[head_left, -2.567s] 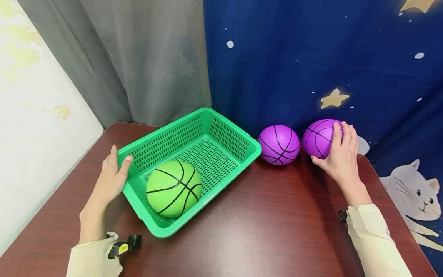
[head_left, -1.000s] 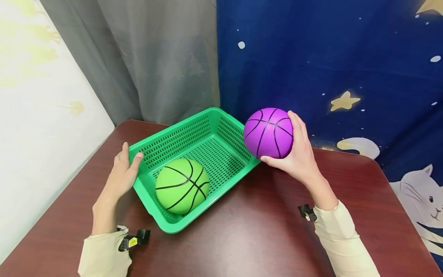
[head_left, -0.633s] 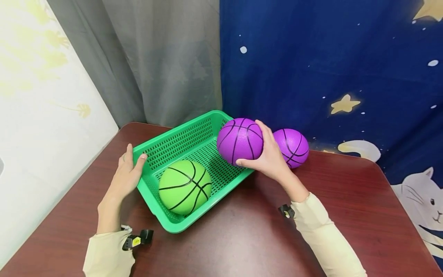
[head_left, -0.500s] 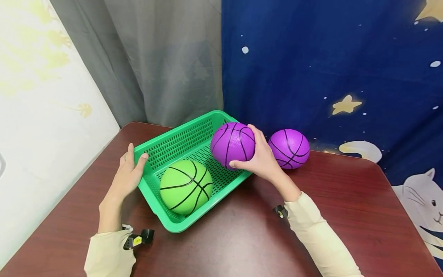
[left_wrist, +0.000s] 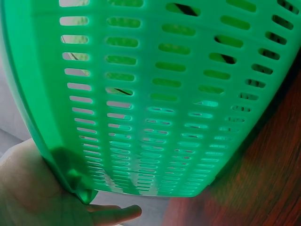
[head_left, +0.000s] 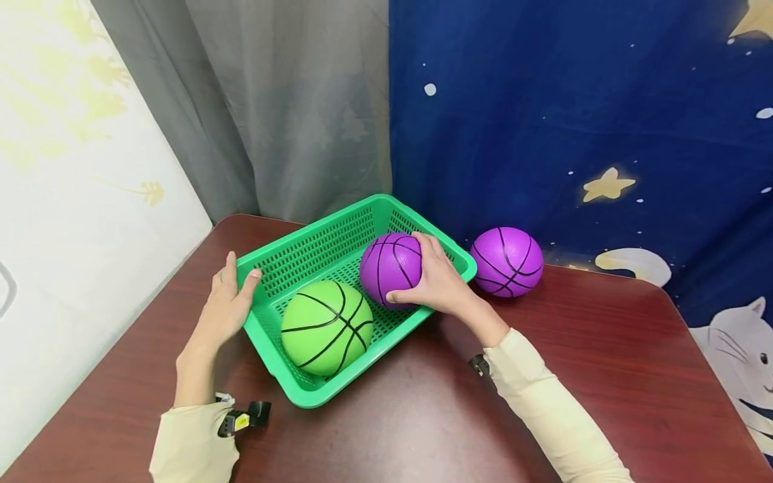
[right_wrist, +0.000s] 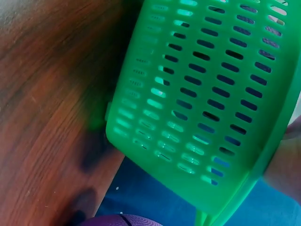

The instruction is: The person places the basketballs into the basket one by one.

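Observation:
A green perforated plastic basket (head_left: 338,392) stands at an angle on the table, with a light green toy basketball (head_left: 328,329) at its near left end. My left hand (head_left: 223,308) holds the basket's left corner rim, thumb over the edge and fingers outside. My right hand (head_left: 441,278) grips a purple toy basketball (head_left: 386,268) from its right side, low inside the basket and to the right of the green ball. Whether the purple ball touches the basket's floor cannot be seen. In both wrist views the basket's slotted wall (left_wrist: 141,99) hides most of the contents.
A second purple ball (head_left: 507,261) rests on the dark red-brown table (head_left: 604,349), just right of the basket by the blue curtain (head_left: 543,100). A grey curtain (head_left: 302,107) hangs behind the basket, and a white wall (head_left: 90,268) stands at left.
My right hand has picked up the right-hand purple ball, carried it left over the other and lowered it into the basket. My left hand has stayed at the basket's corner.

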`<state>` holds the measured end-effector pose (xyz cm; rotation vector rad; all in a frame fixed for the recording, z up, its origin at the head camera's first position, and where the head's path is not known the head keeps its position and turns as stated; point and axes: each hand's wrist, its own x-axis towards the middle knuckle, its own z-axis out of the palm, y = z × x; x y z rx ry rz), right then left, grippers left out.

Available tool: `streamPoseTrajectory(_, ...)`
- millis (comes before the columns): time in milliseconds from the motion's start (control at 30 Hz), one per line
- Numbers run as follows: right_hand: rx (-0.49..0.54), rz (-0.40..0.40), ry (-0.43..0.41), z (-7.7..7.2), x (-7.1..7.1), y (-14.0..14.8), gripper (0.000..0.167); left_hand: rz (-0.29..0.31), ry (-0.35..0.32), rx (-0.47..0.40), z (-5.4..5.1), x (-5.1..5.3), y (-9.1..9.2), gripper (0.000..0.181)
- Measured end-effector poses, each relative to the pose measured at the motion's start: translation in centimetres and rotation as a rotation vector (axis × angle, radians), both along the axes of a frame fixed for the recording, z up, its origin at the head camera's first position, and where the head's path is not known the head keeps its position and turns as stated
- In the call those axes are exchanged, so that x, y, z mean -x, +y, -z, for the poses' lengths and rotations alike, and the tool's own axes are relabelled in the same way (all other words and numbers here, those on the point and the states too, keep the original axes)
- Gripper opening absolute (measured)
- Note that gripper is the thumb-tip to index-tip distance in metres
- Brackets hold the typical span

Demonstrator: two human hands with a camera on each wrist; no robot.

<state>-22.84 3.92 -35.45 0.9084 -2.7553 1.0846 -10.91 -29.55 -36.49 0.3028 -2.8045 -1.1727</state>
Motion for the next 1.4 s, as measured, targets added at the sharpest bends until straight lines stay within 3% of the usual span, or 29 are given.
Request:
streamPoseTrajectory(267, -0.164, -0.024, 0.010, -0.2, -0.2, -0.3, 0.113, 0.006, 0.006, -0.002, 0.1, 0.1, 0.2, 0.076)
streamPoseTrajectory(567, -0.239, 0.006, -0.040, -0.4, -0.4, -0.3, 0.121, 0.012, 0.014, -0.021, 0.1, -0.1, 0.3, 0.076)
streamPoseTrajectory(800, -0.118, 0.041, -0.031, -1.3, -1.1, 2.1, 0.116, 0.017, 0.021, -0.015, 0.2, 0.0, 0.0, 0.075)
streamPoseTrajectory(1000, -0.007, 0.094, 0.066, -2.1, -1.8, 5.5, 0.105, 0.010, 0.010, -0.023, 0.3, 0.0, -0.1, 0.076)
streamPoseTrajectory(1233, 0.118, 0.235, 0.172, -2.2, -1.8, 9.9, 0.091, 0.021, 0.010, -0.025, 0.3, 0.0, -0.1, 0.076)
streamPoseTrajectory(1400, 0.141, 0.329, 0.199, -2.1, -1.3, 13.1, 0.089, 0.029, 0.011, -0.026, 0.2, 0.1, -0.2, 0.075)
